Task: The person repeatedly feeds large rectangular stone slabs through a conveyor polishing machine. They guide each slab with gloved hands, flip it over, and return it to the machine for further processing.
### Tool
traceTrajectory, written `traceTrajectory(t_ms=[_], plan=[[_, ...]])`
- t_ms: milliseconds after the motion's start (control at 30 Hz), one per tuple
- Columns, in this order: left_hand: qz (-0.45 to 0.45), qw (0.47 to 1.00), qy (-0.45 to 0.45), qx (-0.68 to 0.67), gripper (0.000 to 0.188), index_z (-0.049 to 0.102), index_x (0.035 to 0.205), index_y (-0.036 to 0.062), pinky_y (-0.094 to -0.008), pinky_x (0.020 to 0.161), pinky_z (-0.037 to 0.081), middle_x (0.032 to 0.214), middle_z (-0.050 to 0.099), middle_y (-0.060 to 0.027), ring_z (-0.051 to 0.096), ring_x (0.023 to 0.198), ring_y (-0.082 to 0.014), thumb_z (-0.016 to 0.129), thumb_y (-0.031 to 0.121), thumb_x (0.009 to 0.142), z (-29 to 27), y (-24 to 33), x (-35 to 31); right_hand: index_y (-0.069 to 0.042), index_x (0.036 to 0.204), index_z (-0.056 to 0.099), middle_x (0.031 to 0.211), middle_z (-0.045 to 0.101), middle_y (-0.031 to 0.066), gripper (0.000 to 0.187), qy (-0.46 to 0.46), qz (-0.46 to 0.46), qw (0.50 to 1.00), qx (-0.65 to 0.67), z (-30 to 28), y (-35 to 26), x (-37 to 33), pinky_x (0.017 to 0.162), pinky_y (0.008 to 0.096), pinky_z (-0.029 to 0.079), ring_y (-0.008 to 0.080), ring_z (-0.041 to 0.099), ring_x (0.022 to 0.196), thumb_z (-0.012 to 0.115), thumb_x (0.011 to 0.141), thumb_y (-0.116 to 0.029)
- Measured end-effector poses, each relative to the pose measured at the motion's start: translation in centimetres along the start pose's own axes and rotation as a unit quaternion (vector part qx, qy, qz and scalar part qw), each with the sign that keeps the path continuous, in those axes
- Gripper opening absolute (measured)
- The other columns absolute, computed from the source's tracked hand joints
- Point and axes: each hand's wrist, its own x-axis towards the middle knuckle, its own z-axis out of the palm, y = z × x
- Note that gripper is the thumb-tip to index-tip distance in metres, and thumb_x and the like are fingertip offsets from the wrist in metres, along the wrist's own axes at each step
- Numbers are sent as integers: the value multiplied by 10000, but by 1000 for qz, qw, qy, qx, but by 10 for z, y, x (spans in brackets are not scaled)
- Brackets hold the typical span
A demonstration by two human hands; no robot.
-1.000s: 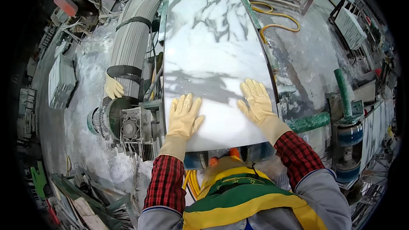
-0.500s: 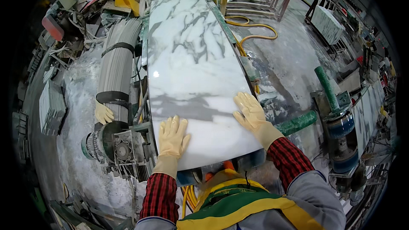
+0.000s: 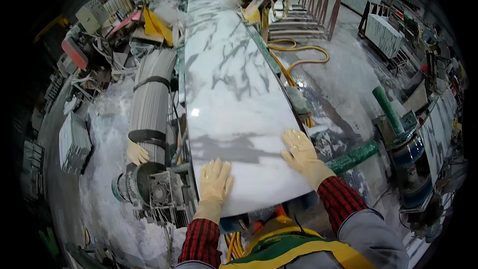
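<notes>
A grey, white-smeared workshop floor (image 3: pixel 107 199) spread to both sides. The gloved left hand (image 3: pixel 214 184) lay flat and open, holding nothing, on the near left part of a long, grey-veined white slab (image 3: pixel 231 114); the right hand (image 3: pixel 301 154), likewise open, rested at its right edge. Leftward stood a motor (image 3: pixel 159 194) (a loose glove (image 3: pixel 137 153) just beyond it); a yellow hose (image 3: pixel 318 52) curled farther right.

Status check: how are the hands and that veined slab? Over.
Left hand and right hand: open, on slab, near end. White, grey-veined, stretching ahead. Green bar just off its right edge.
</notes>
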Motion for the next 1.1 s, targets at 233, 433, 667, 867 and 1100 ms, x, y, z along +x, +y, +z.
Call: traceTrajectory(t_ms=[233,433,667,867,1100], plan=[[25,998,45,-23,562,623,1524,127,-597,1284,350,1580,600,-188,539,1478,-424,731,311,1004,-1,-4,-2,-65,1567,605,1670,556,198,664,-23,18,1000,-3,0,-3,-5,1358,515,299,379,451,1590,702,1009,-412],[24,998,49,-33,562,630,1516,106,-588,1284,350,1566,610,-199,550,1468,-427,745,285,996,0,-1,-7,-62,1558,614,1673,551,196,657,-15,11,1000,-5,-3,-5,-11,1353,512,305,371,459,1583,701,1013,-419],[18,998,57,-25,556,632,1510,106,-587,1281,355,1573,612,-198,555,1472,-417,751,273,993,2,0,-13,-62,1569,609,1679,552,181,654,-34,22,999,-13,-7,-10,-14,1357,503,302,364,463,1586,702,1019,-404],[17,998,51,-28,563,634,1509,107,-588,1275,361,1570,620,-196,567,1460,-419,753,269,984,-1,3,-14,-66,1575,608,1689,545,175,649,-30,25,999,-7,-3,-9,-19,1362,502,294,358,451,1598,694,1030,-408],[17,998,51,-36,555,633,1514,108,-588,1275,362,1573,620,-201,567,1465,-424,740,275,996,-3,5,-18,-70,1572,612,1674,562,181,641,-29,25,999,-3,-5,-9,-22,1362,508,294,360,455,1597,694,1033,-407]])
